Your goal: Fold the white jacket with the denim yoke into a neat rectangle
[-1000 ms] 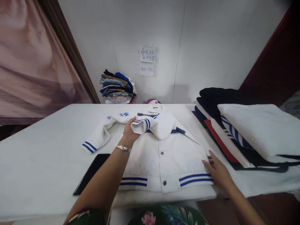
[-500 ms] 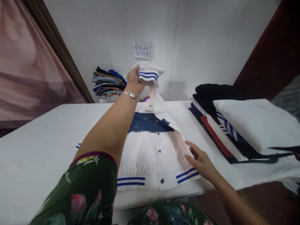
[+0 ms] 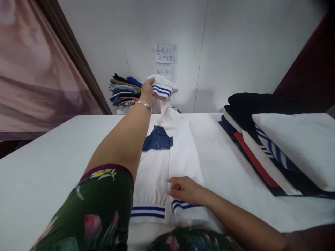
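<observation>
A white jacket (image 3: 154,174) with a blue denim chest panel (image 3: 158,138) and blue-striped hem lies in front of me, its right side folded inward over the front. My left hand (image 3: 148,92) is closed around the striped cuff of one sleeve (image 3: 162,91), raised above the table's far edge. The sleeve hangs down from it to the shoulder. Low on the jacket, my right hand (image 3: 185,190) pinches the folded-over side edge near the hem, thumb and forefinger at the edge. My left forearm hides the jacket's left part.
On the right of the white table (image 3: 52,167) lies a pile of folded dark, red and white clothes (image 3: 295,139). A stack of folded garments (image 3: 124,91) stands behind the far edge, left of the raised cuff. Paper notes (image 3: 166,54) hang on the wall.
My right hand has moved left, carrying the jacket's right side over the front and covering the buttons. My left hand, still holding the cuff, has shifted slightly left and lower.
</observation>
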The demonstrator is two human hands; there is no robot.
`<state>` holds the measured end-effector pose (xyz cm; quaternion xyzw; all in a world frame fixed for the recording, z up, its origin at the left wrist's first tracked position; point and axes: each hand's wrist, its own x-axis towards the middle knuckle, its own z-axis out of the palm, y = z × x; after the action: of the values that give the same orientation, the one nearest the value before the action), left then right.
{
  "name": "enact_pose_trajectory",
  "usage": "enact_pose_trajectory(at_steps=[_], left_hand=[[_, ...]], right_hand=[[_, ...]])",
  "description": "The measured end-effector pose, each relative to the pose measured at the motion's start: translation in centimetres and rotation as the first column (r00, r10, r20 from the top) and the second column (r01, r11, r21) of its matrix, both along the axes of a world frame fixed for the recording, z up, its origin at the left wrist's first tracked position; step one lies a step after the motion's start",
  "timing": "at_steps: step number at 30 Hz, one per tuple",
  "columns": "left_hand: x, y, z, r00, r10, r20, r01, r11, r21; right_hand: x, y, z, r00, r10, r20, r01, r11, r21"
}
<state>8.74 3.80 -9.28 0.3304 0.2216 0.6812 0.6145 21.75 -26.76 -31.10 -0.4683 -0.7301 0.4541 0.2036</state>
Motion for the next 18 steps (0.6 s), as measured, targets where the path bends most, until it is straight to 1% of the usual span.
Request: enact_pose_trajectory(at_steps=[1,2,3,5,6,7,8,10,11,12,13,15,16,18], left_hand=[[-0.3,0.1,-0.4,1.000,0.003,-0.009,-0.003,1.000,0.009],[-0.6,0.2,-0.8,1.000,0.000,-0.023,0.001,1.000,0.014],[-0.9,0.3,-1.0,0.999,-0.008,-0.036,0.009,1.000,0.017],[-1.5,0.6,-1.3,0.998,-0.036,-0.056,0.037,0.999,0.023],[-1.8,0.7,-1.4,0.997,-0.051,-0.060,0.052,0.998,0.026],[-2.0,0.7,-1.5,0.996,-0.066,-0.060,0.068,0.997,0.029],[-2.3,0.7,-1.5,0.995,-0.078,-0.058,0.080,0.996,0.031],[-2.6,0.5,-1.6,0.994,-0.093,-0.048,0.094,0.995,0.016],[-2.8,0.4,-1.7,0.994,-0.096,-0.044,0.096,0.995,0.001],[-2.9,0.2,-1.7,0.994,-0.097,-0.043,0.096,0.995,-0.016],[-2.9,-0.1,-1.8,0.994,-0.096,-0.042,0.095,0.995,-0.032],[-3.0,-0.6,-1.9,0.994,-0.097,-0.040,0.095,0.994,-0.048],[-3.0,-0.8,-2.0,0.994,-0.102,-0.040,0.100,0.994,-0.051],[-3.1,-1.4,-2.1,0.993,-0.114,-0.038,0.112,0.992,-0.051]], right_hand=[[0.5,0.1,0.1,0.999,-0.005,-0.047,0.007,0.999,0.031],[1.1,0.2,0.2,0.997,-0.019,-0.075,0.027,0.994,0.106],[1.8,0.5,0.3,0.996,-0.050,-0.079,0.066,0.975,0.210],[3.1,1.2,0.0,0.989,-0.149,-0.007,0.138,0.900,0.413],[3.6,1.7,-0.4,0.978,-0.200,0.067,0.146,0.871,0.468],[3.9,2.1,-0.8,0.960,-0.230,0.161,0.128,0.868,0.479],[4.2,2.4,-1.4,0.937,-0.232,0.261,0.093,0.887,0.452],[4.2,2.8,-2.6,0.893,-0.165,0.419,0.011,0.938,0.346],[4.1,2.9,-3.0,0.877,-0.137,0.461,-0.010,0.953,0.303],[4.0,2.9,-3.3,0.867,-0.133,0.480,-0.012,0.958,0.286],[3.8,2.8,-3.4,0.863,-0.148,0.484,0.000,0.956,0.294],[3.5,2.4,-3.4,0.868,-0.185,0.462,0.020,0.941,0.339],[3.3,2.2,-3.3,0.875,-0.180,0.449,0.014,0.937,0.349],[3.1,1.9,-3.3,0.891,-0.122,0.438,-0.029,0.947,0.321]])
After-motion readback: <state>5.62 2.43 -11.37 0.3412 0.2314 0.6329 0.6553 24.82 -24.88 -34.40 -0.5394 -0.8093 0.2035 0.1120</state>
